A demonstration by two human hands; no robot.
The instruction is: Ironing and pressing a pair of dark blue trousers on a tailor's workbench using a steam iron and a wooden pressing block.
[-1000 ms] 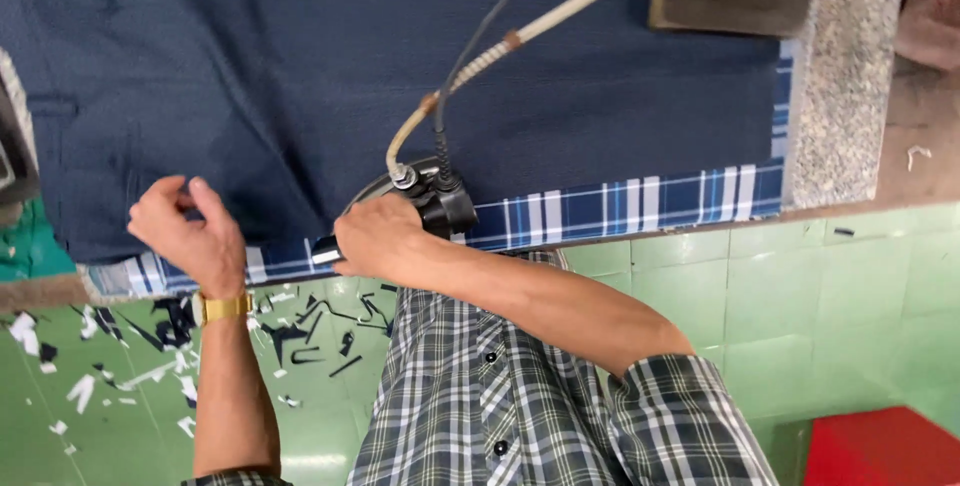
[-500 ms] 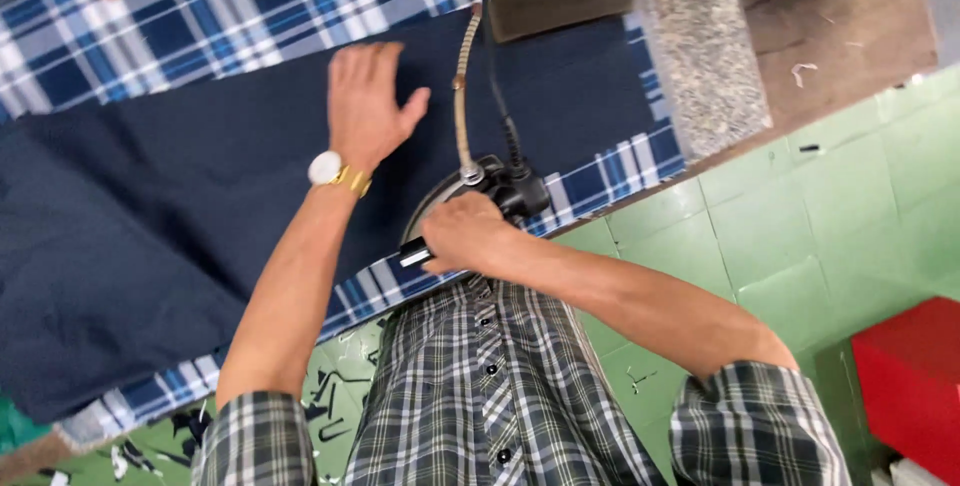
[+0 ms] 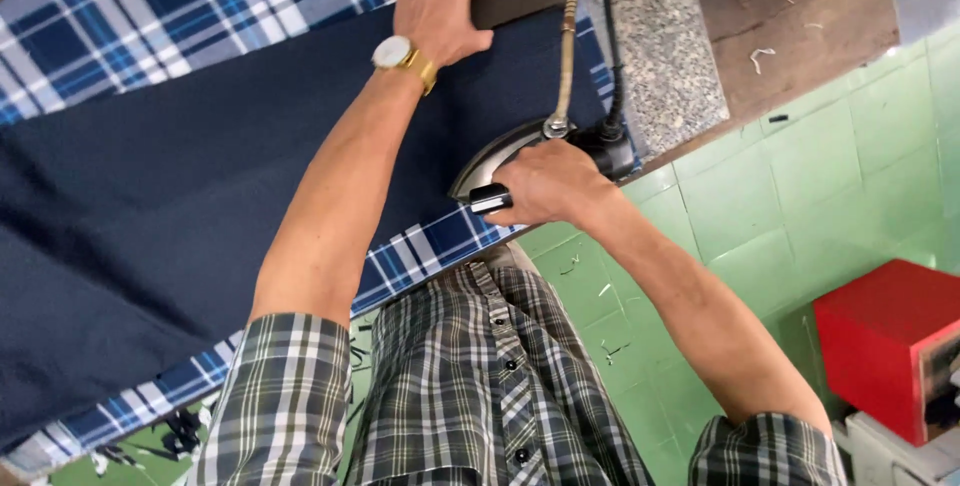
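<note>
Right hand [image 3: 545,186] grips the iron [image 3: 500,161], left hand [image 3: 435,1] lies flat, fingers spread, on navy cloth [image 3: 200,196]; lingering heat could scorch it.

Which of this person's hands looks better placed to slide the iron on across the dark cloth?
Probably the right hand: it already grips the iron by its handle. The left hand lies flat on the navy fabric, away from the iron.
</note>
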